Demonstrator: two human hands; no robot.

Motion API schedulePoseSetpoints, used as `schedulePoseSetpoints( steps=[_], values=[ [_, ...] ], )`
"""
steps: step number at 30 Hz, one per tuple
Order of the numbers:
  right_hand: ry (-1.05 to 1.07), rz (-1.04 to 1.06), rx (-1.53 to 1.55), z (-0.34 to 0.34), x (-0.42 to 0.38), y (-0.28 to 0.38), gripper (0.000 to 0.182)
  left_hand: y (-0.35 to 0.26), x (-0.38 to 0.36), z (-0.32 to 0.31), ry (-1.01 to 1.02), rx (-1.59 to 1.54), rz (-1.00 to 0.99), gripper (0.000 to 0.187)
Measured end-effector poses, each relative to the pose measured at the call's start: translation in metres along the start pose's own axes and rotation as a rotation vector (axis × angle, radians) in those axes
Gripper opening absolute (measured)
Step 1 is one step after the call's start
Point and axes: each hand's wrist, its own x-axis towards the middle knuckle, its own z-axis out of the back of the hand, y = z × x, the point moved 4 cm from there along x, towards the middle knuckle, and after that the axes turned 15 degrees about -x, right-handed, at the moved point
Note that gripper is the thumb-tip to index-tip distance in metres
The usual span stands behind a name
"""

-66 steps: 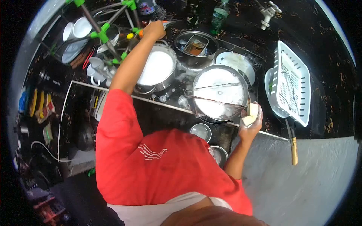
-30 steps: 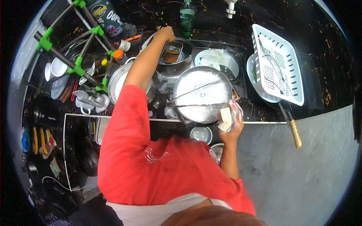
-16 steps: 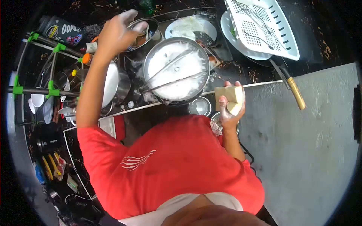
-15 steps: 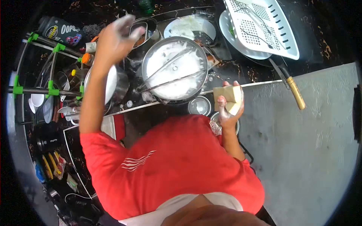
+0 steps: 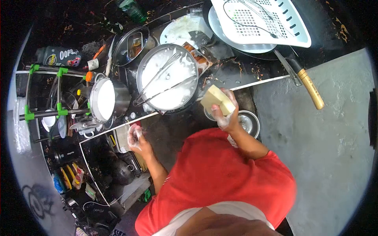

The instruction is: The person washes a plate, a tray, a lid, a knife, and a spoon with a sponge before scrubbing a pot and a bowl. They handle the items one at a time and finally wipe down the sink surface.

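My right hand (image 5: 228, 114) grips a pale yellow folded sponge (image 5: 217, 100) in front of the counter edge. Foam covers the fingers of my left hand (image 5: 137, 141), which hangs low beside the counter, loosely curled with nothing visible in it. Between and beyond the hands, a round pan (image 5: 189, 96) full of white suds stands on the counter, long metal utensils (image 5: 167, 91) lying across it. Left of it is a steel pot (image 5: 123, 98) with a white surface inside its rim. Under my right hand, a metal bowl (image 5: 252, 122) is partly hidden.
A white perforated basket (image 5: 291, 29) rests on a bowl and pan at the upper right; a wooden handle (image 5: 311, 89) juts past the counter edge. A metal bowl (image 5: 119, 49), a foamy plate (image 5: 169, 31) and a green-jointed rack (image 5: 29, 92) with utensils stand around.
My left hand has come down from above the counter to below its front edge. My right hand has moved left and slightly down with the sponge. The view has shifted.
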Motion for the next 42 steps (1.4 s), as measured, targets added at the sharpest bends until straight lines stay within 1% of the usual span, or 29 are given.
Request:
schedulePoseSetpoints(
  steps=[1,3,5,7,9,11,13,15,16,17,19,20,21,22,23,24,25,27,28,29,31,33,34,36,37,39,40,41,42],
  values=[
    [-0.003,0.002,0.004,-0.001,0.004,0.004,0.04,-0.004,-0.001,-0.004,0.002,0.001,-0.005,0.023],
    [-0.064,0.323,-0.247,-0.004,0.011,0.022,0.034,-0.008,-0.002,-0.012,0.031,-0.046,-0.036,0.023],
    [-0.039,0.339,-0.288,-0.011,0.012,0.031,0.03,-0.001,-0.001,-0.017,0.011,-0.07,-0.034,0.021],
    [-0.027,0.127,-0.062,-0.025,0.017,0.037,0.032,0.005,-0.001,-0.024,0.044,-0.201,-0.012,0.019],
    [-0.039,0.131,-0.095,-0.034,0.029,0.055,0.034,-0.002,-0.001,-0.037,0.081,-0.241,-0.052,0.017],
    [-0.063,0.009,-0.094,-0.045,0.041,0.057,0.036,-0.009,0.003,-0.05,0.154,-0.248,-0.098,0.017],
    [-0.102,0.029,-0.079,-0.056,0.053,0.058,0.041,-0.022,0.009,-0.061,0.235,-0.266,-0.123,0.016],
    [-0.036,-0.063,0.024,-0.067,0.063,0.051,0.043,-0.028,0.016,-0.067,0.316,-0.257,-0.192,0.024],
    [-0.008,-0.12,0.175,-0.074,0.064,0.051,0.042,-0.034,0.02,-0.073,0.386,-0.25,-0.189,0.032],
    [-0.021,-0.112,0.171,-0.074,0.063,0.055,0.042,-0.042,0.022,-0.08,0.454,-0.24,-0.185,0.04],
    [0.071,-0.349,0.349,-0.081,0.06,0.062,0.04,-0.051,0.025,-0.091,0.603,-0.306,-0.072,0.065],
    [0.081,-0.381,0.372,-0.085,0.059,0.057,0.036,-0.048,0.027,-0.096,0.645,-0.466,0.012,0.069],
    [0.064,-0.372,0.371,-0.086,0.059,0.054,0.036,-0.045,0.028,-0.102,0.685,-0.622,0.102,0.072],
    [0.164,-0.32,0.365,-0.091,0.057,0.053,0.035,-0.039,0.03,-0.106,0.702,-0.628,0.103,0.072],
    [0.264,-0.267,0.355,-0.096,0.055,0.049,0.034,-0.032,0.034,-0.108,0.652,-0.63,0.093,0.072],
    [0.213,0.034,0.024,-0.098,0.055,0.058,0.035,-0.029,0.036,-0.111,0.6,-0.632,0.084,0.072],
    [0.29,0.018,0.092,-0.101,0.049,0.058,0.034,-0.042,0.033,-0.115,0.552,-0.654,0.135,0.067],
    [0.173,0.075,-0.384,-0.071,0.05,0.06,0.032,-0.025,0.044,-0.11,0.482,-0.624,0.119,0.061],
    [0.042,0.005,-0.359,-0.051,0.053,0.053,0.032,-0.025,0.048,-0.108,0.484,-0.619,0.123,0.061],
    [-0.085,-0.063,-0.333,-0.03,0.06,0.042,0.032,-0.028,0.053,-0.104,0.458,-0.567,0.064,0.059],
    [-0.311,-0.016,-0.748,0.012,0.077,0.005,0.03,-0.028,0.062,-0.104,0.414,-0.53,-0.006,0.057],
    [-0.336,0.054,-0.956,0.031,0.097,-0.029,0.028,-0.024,0.065,-0.096,0.354,-0.414,-0.116,0.055],
    [-0.327,0.057,-0.955,0.033,0.108,-0.029,0.028,-0.025,0.064,-0.096,0.349,-0.405,-0.126,0.054],
    [-0.044,-0.145,-1.111,0.027,0.129,-0.038,0.029,-0.03,0.055,-0.094,0.343,-0.4,-0.12,0.053],
    [-0.04,-0.133,-1.109,0.025,0.14,-0.044,0.029,-0.032,0.052,-0.096,0.344,-0.404,-0.12,0.053],
    [0.101,-0.105,-1.187,0.013,0.156,-0.067,0.032,-0.033,0.044,-0.094,0.327,-0.4,-0.136,0.054],
    [0.204,-0.176,-1.086,0.011,0.164,-0.077,0.036,-0.033,0.039,-0.094,0.318,-0.4,-0.119,0.054],
    [0.207,-0.171,-1.084,0.01,0.173,-0.086,0.036,-0.034,0.036,-0.093,0.308,-0.401,-0.104,0.055],
    [0.272,-0.157,-0.975,0.005,0.179,-0.091,0.04,-0.033,0.033,-0.09,0.297,-0.383,-0.1,0.055]
  ],
)
